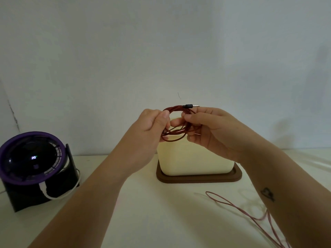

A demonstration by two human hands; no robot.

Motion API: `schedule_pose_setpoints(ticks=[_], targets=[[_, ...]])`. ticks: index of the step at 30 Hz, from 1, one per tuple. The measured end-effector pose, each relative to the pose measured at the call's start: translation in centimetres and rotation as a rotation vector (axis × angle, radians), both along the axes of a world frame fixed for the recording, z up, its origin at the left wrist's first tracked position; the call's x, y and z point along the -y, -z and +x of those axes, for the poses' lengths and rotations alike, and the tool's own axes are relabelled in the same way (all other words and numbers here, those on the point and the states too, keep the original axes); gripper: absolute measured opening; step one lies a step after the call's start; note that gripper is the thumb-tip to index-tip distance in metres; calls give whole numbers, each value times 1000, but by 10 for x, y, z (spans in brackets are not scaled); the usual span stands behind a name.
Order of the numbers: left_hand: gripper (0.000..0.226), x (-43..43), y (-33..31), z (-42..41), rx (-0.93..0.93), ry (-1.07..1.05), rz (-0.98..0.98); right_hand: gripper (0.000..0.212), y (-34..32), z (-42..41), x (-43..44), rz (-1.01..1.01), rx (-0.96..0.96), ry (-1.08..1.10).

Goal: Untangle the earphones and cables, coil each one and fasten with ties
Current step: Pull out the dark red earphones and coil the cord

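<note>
This is looking like a plain room in a home, set up as a small desk corner. A bare, pale wall (161,42) is rising straight behind a white table (152,212). A purple-rimmed desk fan (33,163) is sitting at the left, its display glowing, a white lead (53,196) plugged in. A cream box (193,158) is standing on a brown tray (198,179), and a pink cable (232,205) is lying loose nearby.
</note>
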State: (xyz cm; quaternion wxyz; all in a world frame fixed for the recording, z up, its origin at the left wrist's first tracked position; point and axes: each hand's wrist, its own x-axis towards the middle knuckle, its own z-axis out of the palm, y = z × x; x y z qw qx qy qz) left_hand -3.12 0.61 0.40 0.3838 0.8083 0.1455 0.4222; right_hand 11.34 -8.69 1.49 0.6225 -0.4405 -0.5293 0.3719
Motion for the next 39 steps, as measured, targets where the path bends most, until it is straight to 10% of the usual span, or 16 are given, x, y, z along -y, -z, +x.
schedule_pose_setpoints(ticks=[18, 39], targets=[[37, 5, 3, 1, -111, -261, 394, 14, 4, -6, -3, 9, 161, 108], [38, 23, 13, 15, -203, 215, -189, 48, 20, -17, -18, -24, 11, 174]])
